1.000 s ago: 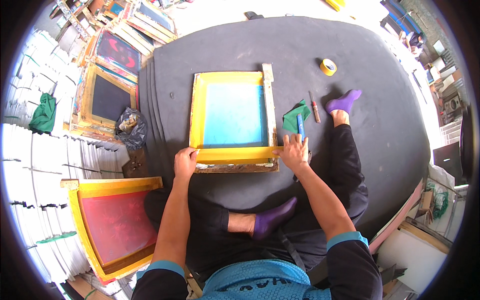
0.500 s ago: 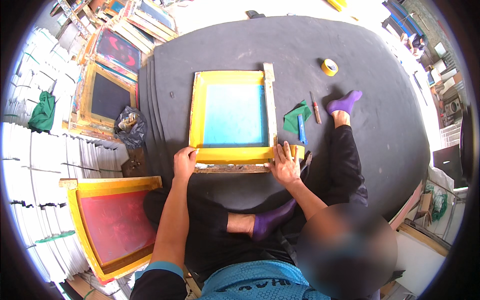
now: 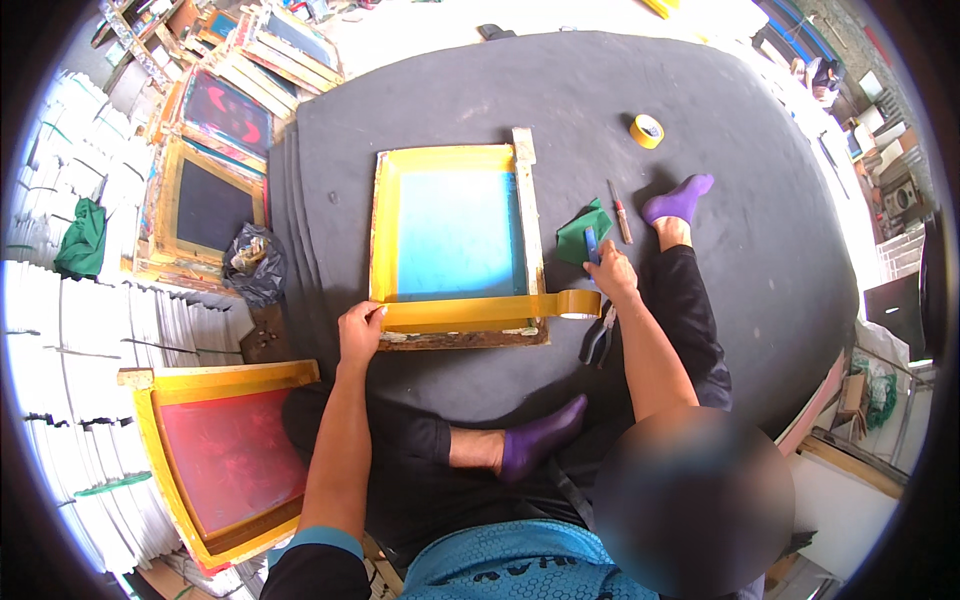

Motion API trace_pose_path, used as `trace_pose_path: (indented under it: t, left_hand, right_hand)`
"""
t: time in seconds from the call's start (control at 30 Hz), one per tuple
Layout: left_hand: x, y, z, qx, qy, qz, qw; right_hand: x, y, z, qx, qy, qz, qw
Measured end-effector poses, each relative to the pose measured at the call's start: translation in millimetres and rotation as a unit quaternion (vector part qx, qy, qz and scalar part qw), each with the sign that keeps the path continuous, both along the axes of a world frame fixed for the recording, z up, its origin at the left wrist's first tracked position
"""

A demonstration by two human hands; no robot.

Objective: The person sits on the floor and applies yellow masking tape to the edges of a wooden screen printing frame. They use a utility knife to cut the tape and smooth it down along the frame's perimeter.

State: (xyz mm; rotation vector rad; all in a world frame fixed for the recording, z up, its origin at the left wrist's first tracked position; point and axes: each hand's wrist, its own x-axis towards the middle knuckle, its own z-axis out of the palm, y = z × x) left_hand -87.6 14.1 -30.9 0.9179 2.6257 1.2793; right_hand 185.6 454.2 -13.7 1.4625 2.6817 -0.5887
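Hands (image 3: pixel 360 330) stretching tape (image 3: pixel 470 311), frame (image 3: pixel 455 240)

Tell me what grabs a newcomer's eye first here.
The yellow-taped screen frame with its blue mesh lies mid-mat, before the seated person. A strip of tape stretches along its near edge, the left hand pressing one end while the right hand is by the tape roll. A red-meshed frame lies lower left.

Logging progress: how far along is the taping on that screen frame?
Done: yellow tape lines the frame's top and sides. In hand: left hand pins the strip's end, right hand is by the tape roll stretched along the bottom edge. Left: cutting the strip.
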Motion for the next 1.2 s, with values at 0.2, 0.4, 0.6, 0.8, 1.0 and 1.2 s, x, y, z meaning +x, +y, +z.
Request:
trace_pose_path:
  t: [0.2,0.4,0.6,0.8,1.0,1.2]
  left_hand:
    - [-3.0,-3.3,-3.8,-0.004,-0.018,-0.005,1.000]
    - [-1.2,3.1,-4.4,0.002,-0.018,-0.003,1.000]
    - [-0.9,-2.4,-1.3,-0.010,-0.047,0.016,0.999]
    - [-0.1,1.0,2.4,-0.017,-0.042,0.012,0.999]
    - [-0.1,0.3,2.5,-0.028,-0.052,0.017,0.998]
    - [-0.3,-0.2,2.3,-0.016,-0.055,0.016,0.998]
  right_hand:
    - [13.3,5.5,-4.0,0.027,0.028,0.019,0.999]
    - [32.1,0.3,-0.4,0.063,0.139,-0.031,0.988]
    - [34.1,-123.1,47.9,0.026,0.232,0.037,0.972]
    - [41.5,-187.2,30.2,-0.049,0.150,0.053,0.986]
    - [39.2,-187.7,28.7,-0.056,0.132,0.059,0.988]
    - [36.1,-191.5,24.8,-0.051,0.135,0.060,0.988]
